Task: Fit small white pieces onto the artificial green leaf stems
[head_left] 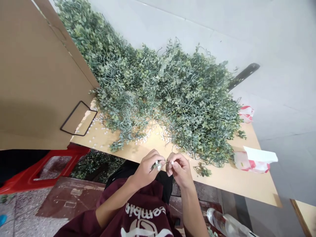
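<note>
Left hand (148,169) is pinching a little sprig with white beads (157,166), and right hand (179,169) pinches a tiny white bead (172,163) just beside it, both over the near edge of the desk (234,177). Big heap of fake leafy greenery (168,98) sits farther back, loose white beads (145,138) scattered along its near edge.

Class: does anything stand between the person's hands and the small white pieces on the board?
Nothing visible does: the left hand and right hand are at the board's near edge, the small white pieces just beyond.
</note>
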The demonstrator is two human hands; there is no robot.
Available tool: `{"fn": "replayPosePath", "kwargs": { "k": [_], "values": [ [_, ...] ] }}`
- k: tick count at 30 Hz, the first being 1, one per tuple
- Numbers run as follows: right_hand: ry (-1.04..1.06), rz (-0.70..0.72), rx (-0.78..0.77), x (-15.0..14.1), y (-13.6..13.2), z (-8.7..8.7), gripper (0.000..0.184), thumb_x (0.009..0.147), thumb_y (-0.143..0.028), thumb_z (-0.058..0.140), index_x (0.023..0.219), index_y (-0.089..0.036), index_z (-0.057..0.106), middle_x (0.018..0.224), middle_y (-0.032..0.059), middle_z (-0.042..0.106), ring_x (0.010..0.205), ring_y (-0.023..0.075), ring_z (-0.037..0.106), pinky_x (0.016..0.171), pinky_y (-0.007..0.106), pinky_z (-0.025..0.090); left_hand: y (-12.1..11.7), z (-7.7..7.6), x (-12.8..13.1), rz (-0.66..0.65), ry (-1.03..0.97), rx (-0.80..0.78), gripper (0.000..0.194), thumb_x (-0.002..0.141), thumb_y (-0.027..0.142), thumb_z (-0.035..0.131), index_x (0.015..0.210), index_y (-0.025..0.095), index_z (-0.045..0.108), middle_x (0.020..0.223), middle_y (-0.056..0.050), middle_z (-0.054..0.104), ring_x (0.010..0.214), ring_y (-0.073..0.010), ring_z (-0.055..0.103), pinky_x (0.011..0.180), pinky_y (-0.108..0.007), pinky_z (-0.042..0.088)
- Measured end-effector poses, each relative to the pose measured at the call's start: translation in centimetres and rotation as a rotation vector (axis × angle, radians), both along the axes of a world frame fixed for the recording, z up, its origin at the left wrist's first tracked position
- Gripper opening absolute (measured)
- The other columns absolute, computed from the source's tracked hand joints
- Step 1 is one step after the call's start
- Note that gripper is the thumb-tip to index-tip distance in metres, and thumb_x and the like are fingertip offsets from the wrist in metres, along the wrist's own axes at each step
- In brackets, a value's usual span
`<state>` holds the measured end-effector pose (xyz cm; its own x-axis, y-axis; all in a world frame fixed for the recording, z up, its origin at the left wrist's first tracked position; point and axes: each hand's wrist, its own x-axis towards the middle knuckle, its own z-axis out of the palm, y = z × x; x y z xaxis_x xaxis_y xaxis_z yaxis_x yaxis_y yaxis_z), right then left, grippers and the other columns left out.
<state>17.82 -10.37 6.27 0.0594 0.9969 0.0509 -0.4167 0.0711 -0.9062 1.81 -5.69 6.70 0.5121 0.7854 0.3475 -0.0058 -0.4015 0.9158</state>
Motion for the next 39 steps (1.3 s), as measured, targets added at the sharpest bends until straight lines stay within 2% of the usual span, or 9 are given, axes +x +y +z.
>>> {"fn": "replayPosePath", "kwargs": {
  "k": [6,12,15,19,22,26,32,39],
  "values": [
    [0.031,0.046,0.005,-0.5,0.3,0.4,0.017,0.082,-0.033,0.072,0.082,-0.021,0.060,0.073,-0.0014,0.060,0.047,0.0102,0.057,0.045,0.023,0.045,0.4,0.5,-0.5,-0.010,0.001,0.050,0.018,0.096,0.024,0.047,0.084,0.017,0.059,0.076,-0.004,0.055,0.075,-0.0158,0.050,0.069,-0.027,0.041],
    [-0.124,-0.066,0.029,-0.4,0.1,0.3,0.012,0.085,-0.024,0.069,0.086,-0.022,0.058,0.069,-0.0018,0.062,0.051,0.0120,0.058,0.050,0.024,0.046,0.5,0.5,-1.2,-0.011,0.026,0.039,0.020,0.097,0.025,0.046,0.083,0.017,0.059,0.075,-0.003,0.054,0.074,-0.0152,0.051,0.070,-0.026,0.041],
    [-0.268,-0.135,-0.004,-0.1,0.8,0.3,0.010,0.085,-0.026,0.069,0.088,-0.022,0.060,0.065,-0.0025,0.061,0.053,0.0121,0.056,0.054,0.025,0.046,1.4,-0.3,-1.2,-0.021,0.054,-0.011,0.021,0.097,0.028,0.046,0.085,0.016,0.060,0.077,-0.003,0.055,0.074,-0.0149,0.052,0.070,-0.026,0.041],
    [-0.440,-0.137,-0.062,0.3,3.6,-0.8,0.014,0.083,-0.032,0.071,0.084,-0.019,0.068,0.069,0.0021,0.067,0.065,0.0162,0.063,0.068,0.030,0.051,4.3,-2.8,-0.7,-0.006,0.115,-0.104,0.025,0.096,0.033,0.045,0.085,0.016,0.061,0.081,-0.003,0.058,0.077,-0.0154,0.054,0.075,-0.026,0.042],
    [-0.392,-0.149,-0.120,0.6,5.8,-2.4,0.023,0.078,-0.036,0.075,0.092,-0.018,0.070,0.072,0.0034,0.070,0.070,0.0187,0.067,0.073,0.034,0.054,7.0,-4.6,-0.1,0.030,0.176,-0.148,0.027,0.096,0.036,0.044,0.088,0.016,0.060,0.086,-0.003,0.061,0.082,-0.0169,0.056,0.079,-0.027,0.043],
    [-0.297,-0.175,-0.175,0.6,7.1,-4.2,0.023,0.078,-0.039,0.073,0.083,-0.017,0.069,0.071,0.0022,0.068,0.063,0.0156,0.065,0.066,0.030,0.055,9.1,-5.5,0.3,-0.009,0.209,-0.137,0.028,0.097,0.036,0.043,0.094,0.015,0.060,0.091,-0.004,0.062,0.087,-0.0183,0.058,0.081,-0.027,0.043],
    [0.001,-0.204,-0.177,-0.6,6.6,-5.9,0.021,0.077,-0.034,0.076,0.085,-0.019,0.064,0.075,-0.0003,0.065,0.063,0.0123,0.061,0.065,0.027,0.053,9.4,-5.7,0.3,-0.068,0.237,-0.052,0.027,0.097,0.035,0.042,0.098,0.017,0.061,0.096,-0.007,0.063,0.093,-0.0200,0.058,0.086,-0.029,0.042],
    [0.080,-0.142,-0.239,-0.4,6.6,-6.5,0.020,0.078,-0.031,0.076,0.086,-0.018,0.063,0.069,-0.0025,0.061,0.056,0.0083,0.055,0.057,0.020,0.048,9.2,-5.5,0.1,-0.141,0.215,0.016,0.026,0.098,0.029,0.041,0.097,0.017,0.064,0.092,-0.006,0.061,0.085,-0.0177,0.056,0.081,-0.027,0.042]
  ]
}}
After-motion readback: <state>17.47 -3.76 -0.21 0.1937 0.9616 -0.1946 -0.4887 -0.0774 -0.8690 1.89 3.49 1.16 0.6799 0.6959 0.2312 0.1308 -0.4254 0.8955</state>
